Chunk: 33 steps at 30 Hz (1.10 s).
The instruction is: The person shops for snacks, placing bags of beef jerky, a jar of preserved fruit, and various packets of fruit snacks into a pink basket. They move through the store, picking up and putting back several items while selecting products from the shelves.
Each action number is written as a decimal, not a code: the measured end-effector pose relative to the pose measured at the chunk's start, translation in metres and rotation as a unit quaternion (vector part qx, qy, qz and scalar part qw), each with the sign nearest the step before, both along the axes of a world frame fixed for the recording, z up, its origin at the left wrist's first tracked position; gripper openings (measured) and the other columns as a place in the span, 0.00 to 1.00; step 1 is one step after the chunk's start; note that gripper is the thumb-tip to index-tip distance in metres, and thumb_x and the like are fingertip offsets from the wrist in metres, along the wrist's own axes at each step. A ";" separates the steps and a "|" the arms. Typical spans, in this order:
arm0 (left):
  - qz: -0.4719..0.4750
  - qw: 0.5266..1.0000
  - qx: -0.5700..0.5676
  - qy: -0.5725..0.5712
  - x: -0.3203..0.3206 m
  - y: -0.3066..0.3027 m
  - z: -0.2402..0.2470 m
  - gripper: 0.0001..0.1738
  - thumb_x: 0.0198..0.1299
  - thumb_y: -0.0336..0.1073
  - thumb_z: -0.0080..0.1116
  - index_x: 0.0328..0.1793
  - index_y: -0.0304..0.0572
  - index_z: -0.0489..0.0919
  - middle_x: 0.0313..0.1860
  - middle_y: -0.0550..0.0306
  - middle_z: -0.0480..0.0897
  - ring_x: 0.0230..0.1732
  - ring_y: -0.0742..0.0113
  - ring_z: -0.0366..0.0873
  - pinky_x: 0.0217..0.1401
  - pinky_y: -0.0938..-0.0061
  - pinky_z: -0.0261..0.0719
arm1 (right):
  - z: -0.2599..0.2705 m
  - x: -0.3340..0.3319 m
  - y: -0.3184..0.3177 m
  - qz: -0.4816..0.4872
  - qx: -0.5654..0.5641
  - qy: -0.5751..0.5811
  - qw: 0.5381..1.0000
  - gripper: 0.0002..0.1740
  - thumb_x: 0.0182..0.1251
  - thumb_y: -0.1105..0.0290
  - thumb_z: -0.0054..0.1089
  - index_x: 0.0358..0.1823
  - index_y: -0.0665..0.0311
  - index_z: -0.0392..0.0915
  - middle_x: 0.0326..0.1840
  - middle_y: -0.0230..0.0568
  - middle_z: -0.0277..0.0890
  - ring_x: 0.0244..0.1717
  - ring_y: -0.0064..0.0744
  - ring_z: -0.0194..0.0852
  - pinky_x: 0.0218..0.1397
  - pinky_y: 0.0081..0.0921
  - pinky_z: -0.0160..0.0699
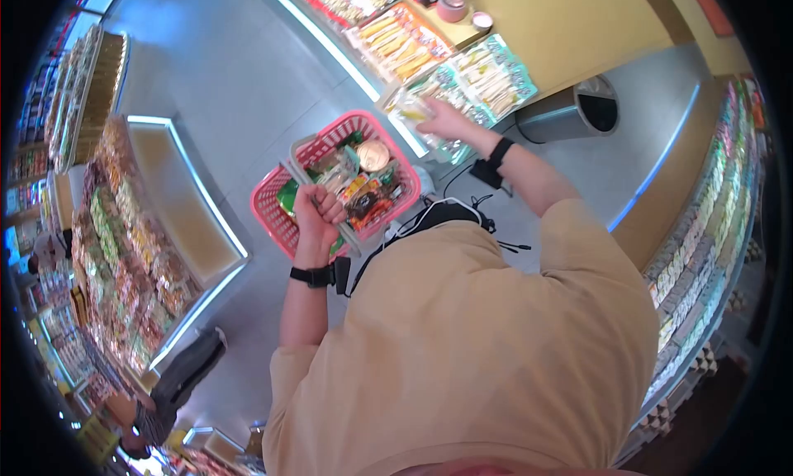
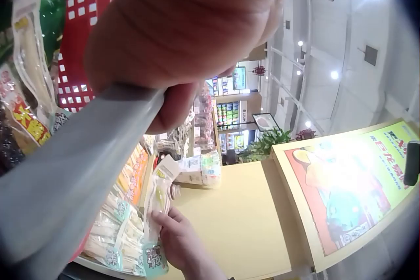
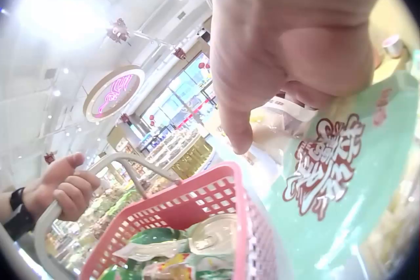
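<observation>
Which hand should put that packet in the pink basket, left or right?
Probably the right. The right hand already pinches the packet, quite near the basket. The left hand is busy gripping the basket's gray handle.

No wording can be read with certainty: the Chinese characters on the mint-green packet [image 3: 335, 217] and the yellow-green poster [image 2: 351, 185] are too slanted or blurred, as is the pink lettering on the round sign [image 3: 113, 93]
</observation>
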<state>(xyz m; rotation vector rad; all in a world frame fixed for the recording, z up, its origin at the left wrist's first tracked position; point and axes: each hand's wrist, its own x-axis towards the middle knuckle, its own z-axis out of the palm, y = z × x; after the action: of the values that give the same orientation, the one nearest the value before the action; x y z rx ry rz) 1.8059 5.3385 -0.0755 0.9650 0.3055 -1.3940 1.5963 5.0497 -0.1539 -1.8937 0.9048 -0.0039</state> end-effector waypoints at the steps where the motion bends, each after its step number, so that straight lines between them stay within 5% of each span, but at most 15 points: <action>1: 0.002 1.000 0.003 -0.001 0.001 0.001 -0.002 0.19 0.60 0.47 0.48 0.20 0.54 0.58 0.13 0.71 0.50 0.12 0.78 0.46 0.16 0.77 0.48 | -0.005 -0.001 -0.002 0.001 -0.007 -0.021 1.000 0.33 0.49 0.54 0.73 0.53 0.66 0.73 0.44 0.54 0.80 0.46 0.49 0.81 0.49 0.39 0.79; 7: 0.014 1.000 0.016 -0.001 -0.004 0.001 -0.004 0.18 0.61 0.48 0.46 0.21 0.53 0.59 0.12 0.71 0.51 0.12 0.77 0.46 0.16 0.77 0.48 | 0.057 0.055 0.050 0.292 -0.116 0.081 0.946 0.30 0.55 0.53 0.67 0.53 0.65 0.73 0.46 0.52 0.80 0.49 0.50 0.80 0.49 0.42 0.80; 13: 0.025 0.999 0.024 -0.004 -0.009 -0.001 -0.001 0.18 0.60 0.48 0.46 0.21 0.53 0.60 0.12 0.71 0.51 0.12 0.77 0.46 0.16 0.77 0.48 | -0.004 0.142 0.122 0.440 -0.167 -0.018 0.882 0.24 0.54 0.57 0.68 0.50 0.60 0.78 0.51 0.48 0.76 0.52 0.47 0.79 0.49 0.42 0.80; 15: 0.022 0.999 0.034 -0.013 -0.010 -0.001 0.004 0.18 0.60 0.48 0.46 0.22 0.52 0.60 0.12 0.71 0.50 0.12 0.77 0.46 0.15 0.77 0.48 | -0.020 0.154 0.140 0.410 -0.155 -0.019 0.899 0.24 0.54 0.58 0.68 0.52 0.59 0.78 0.54 0.47 0.74 0.54 0.46 0.78 0.49 0.41 0.81; 19: 0.032 0.999 0.025 0.002 -0.012 -0.003 0.005 0.18 0.61 0.48 0.45 0.22 0.53 0.60 0.12 0.71 0.50 0.11 0.77 0.46 0.15 0.77 0.47 | -0.070 0.162 0.150 0.465 -0.248 0.025 0.849 0.28 0.57 0.57 0.67 0.59 0.54 0.74 0.60 0.46 0.72 0.59 0.49 0.74 0.58 0.40 0.77; 21: 0.031 0.999 0.026 -0.004 -0.015 0.001 0.005 0.18 0.61 0.48 0.45 0.22 0.53 0.60 0.12 0.71 0.50 0.11 0.77 0.46 0.15 0.77 0.47 | -0.064 0.157 0.147 0.462 -0.255 0.020 0.849 0.34 0.59 0.49 0.65 0.66 0.52 0.70 0.64 0.48 0.70 0.68 0.52 0.64 0.70 0.46 0.62; 25: 0.021 1.000 0.018 -0.004 -0.019 0.000 0.001 0.18 0.61 0.48 0.46 0.21 0.53 0.59 0.12 0.71 0.50 0.11 0.77 0.46 0.15 0.77 0.46 | -0.062 0.156 0.149 0.462 -0.292 0.056 0.836 0.40 0.59 0.42 0.62 0.69 0.52 0.68 0.66 0.49 0.67 0.70 0.50 0.60 0.73 0.48 0.55; 29: 0.018 1.000 0.022 -0.007 -0.017 -0.002 0.005 0.18 0.61 0.48 0.46 0.21 0.53 0.59 0.12 0.71 0.50 0.11 0.77 0.46 0.15 0.77 0.46 | -0.044 0.157 0.147 0.460 -0.311 0.026 0.831 0.33 0.56 0.45 0.63 0.58 0.57 0.74 0.63 0.45 0.70 0.69 0.45 0.63 0.71 0.45 0.57; 30: 0.015 1.000 0.026 -0.008 -0.017 -0.004 0.007 0.18 0.61 0.48 0.46 0.21 0.53 0.59 0.12 0.71 0.50 0.11 0.77 0.46 0.15 0.77 0.46 | -0.038 0.156 0.147 0.457 -0.329 0.017 0.826 0.28 0.57 0.48 0.62 0.54 0.57 0.77 0.58 0.45 0.73 0.63 0.44 0.71 0.65 0.44 0.67; 33: 0.001 0.999 0.030 -0.013 -0.014 -0.005 0.004 0.18 0.60 0.48 0.46 0.21 0.54 0.58 0.12 0.71 0.50 0.12 0.77 0.46 0.15 0.77 0.46 | -0.024 0.158 0.149 0.489 -0.280 0.073 0.823 0.23 0.57 0.51 0.61 0.49 0.57 0.79 0.55 0.46 0.75 0.55 0.45 0.78 0.56 0.42 0.75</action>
<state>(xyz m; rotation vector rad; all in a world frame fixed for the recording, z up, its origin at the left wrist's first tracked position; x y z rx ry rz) 1.7917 5.3340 -0.0718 1.0315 0.3309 -1.3772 1.7546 5.1983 -0.1781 -2.7545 -0.1118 0.5560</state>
